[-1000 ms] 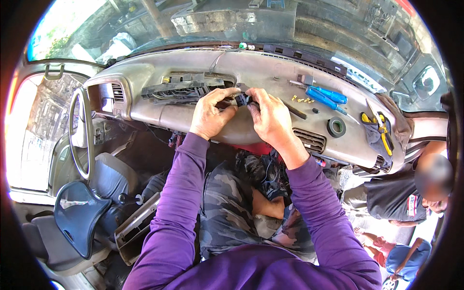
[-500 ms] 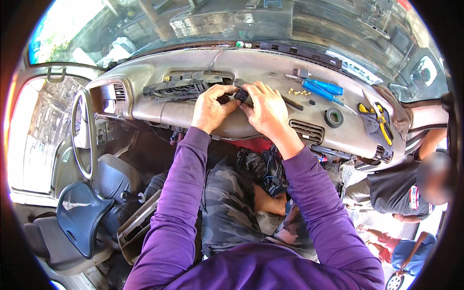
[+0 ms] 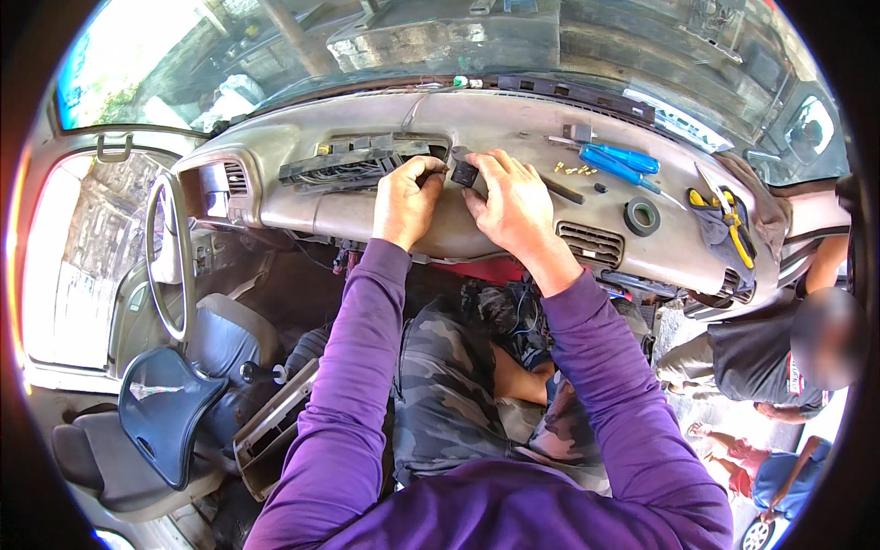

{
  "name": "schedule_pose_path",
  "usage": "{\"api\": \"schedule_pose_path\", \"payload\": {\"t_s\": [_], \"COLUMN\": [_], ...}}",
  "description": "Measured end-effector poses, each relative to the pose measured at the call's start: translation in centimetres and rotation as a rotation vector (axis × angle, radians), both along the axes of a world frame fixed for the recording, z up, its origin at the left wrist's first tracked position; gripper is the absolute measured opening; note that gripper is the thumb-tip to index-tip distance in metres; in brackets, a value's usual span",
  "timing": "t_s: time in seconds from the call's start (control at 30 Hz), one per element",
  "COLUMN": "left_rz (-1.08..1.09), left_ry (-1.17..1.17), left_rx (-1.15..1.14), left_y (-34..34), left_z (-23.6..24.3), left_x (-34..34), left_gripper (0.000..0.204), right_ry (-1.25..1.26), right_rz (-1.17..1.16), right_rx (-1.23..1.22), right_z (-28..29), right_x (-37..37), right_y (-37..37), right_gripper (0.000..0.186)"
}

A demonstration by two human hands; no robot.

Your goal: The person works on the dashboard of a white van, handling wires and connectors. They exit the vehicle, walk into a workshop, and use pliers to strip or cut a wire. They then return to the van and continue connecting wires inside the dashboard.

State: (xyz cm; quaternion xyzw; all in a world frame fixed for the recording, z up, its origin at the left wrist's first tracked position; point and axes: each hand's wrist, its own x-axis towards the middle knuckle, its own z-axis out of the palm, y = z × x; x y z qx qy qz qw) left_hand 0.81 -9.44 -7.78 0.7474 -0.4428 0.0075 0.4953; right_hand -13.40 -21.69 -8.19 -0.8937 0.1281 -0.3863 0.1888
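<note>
Over the middle of the dashboard [image 3: 367, 209], my right hand [image 3: 515, 203] grips a small black block-shaped part [image 3: 465, 174] between thumb and fingers. My left hand [image 3: 405, 207] is just left of it, apart from the part, its thumb and forefinger closed in a pinch. Whatever is in that pinch, if anything, is too small to make out. Beside my left hand, a long black fuse-box-like unit [image 3: 335, 170] with wiring lies in a dashboard opening, its right end partly covered by the hand.
Right of my hands lie a dark strip [image 3: 563, 191], small brass-coloured pieces [image 3: 576, 170], blue-handled screwdrivers [image 3: 623, 163], a black tape roll [image 3: 642, 216] and yellow-handled pliers [image 3: 731, 220] on cloth. A steering wheel [image 3: 152, 257] stands at left. Two people [image 3: 765, 353] are outside at right.
My hands have moved apart. The left has drawn back from the black part, which stays in my right hand and shows more fully. The whole view has shifted slightly.
</note>
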Motion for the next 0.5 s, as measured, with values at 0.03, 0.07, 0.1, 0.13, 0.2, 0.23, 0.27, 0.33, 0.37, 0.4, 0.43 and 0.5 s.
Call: {"api": "schedule_pose_path", "payload": {"t_s": [0.03,0.07,0.1,0.13,0.2,0.23,0.27,0.33,0.37,0.4,0.43,0.5], "left_rz": [0.002,0.011,0.019,0.027,0.039,0.045,0.047,0.048,0.048,0.047,0.046,0.035], "left_ry": [-0.047,-0.047,-0.047,-0.046,-0.022,-0.009,-0.039,-0.097,-0.099,-0.101,-0.102,-0.127], "left_rx": [-0.001,-0.005,-0.009,-0.013,-0.02,-0.023,-0.021,-0.018,-0.019,-0.019,-0.018,-0.032], "left_y": [0.0,-0.01,0.01,-0.06,0.05,0.12,-0.08,-0.22,-0.14,-0.06,-0.02,0.01], "left_z": [0.02,-0.07,-0.15,-0.28,-0.47,-0.56,-0.38,-0.06,0.03,0.1,0.16,0.16], "left_x": [-0.03,-0.14,-0.28,-0.29,-0.05,0.07,-0.12,-0.64,-0.71,-0.74,-0.74,-0.71], "left_gripper": [0.012,0.012,0.013,0.014,0.015,0.016,0.016,0.015,0.015,0.015,0.015,0.015], "right_ry": [0.001,0.003,-0.012,-0.026,-0.06,-0.077,-0.093,-0.091,-0.089,-0.091,-0.093,-0.077], "right_rz": [0.006,0.011,0.013,0.015,0.038,0.054,0.064,0.061,0.062,0.06,0.058,0.055], "right_rx": [0.008,0.015,0.016,0.016,0.031,0.044,0.052,0.048,0.046,0.036,0.026,0.016], "right_z": [0.07,0.1,0.15,0.2,0.48,0.55,0.6,0.66,0.7,0.66,0.55,0.38], "right_x": [0.17,0.3,0.34,0.31,0.48,0.57,0.62,0.54,0.5,0.59,0.73,0.81], "right_y": [-0.02,-0.11,-0.1,-0.02,0.12,0.12,-0.1,-0.29,-0.28,-0.27,-0.21,-0.16], "right_gripper": [0.042,0.042,0.042,0.042,0.043,0.043,0.043,0.043,0.044,0.043,0.043,0.042]}}
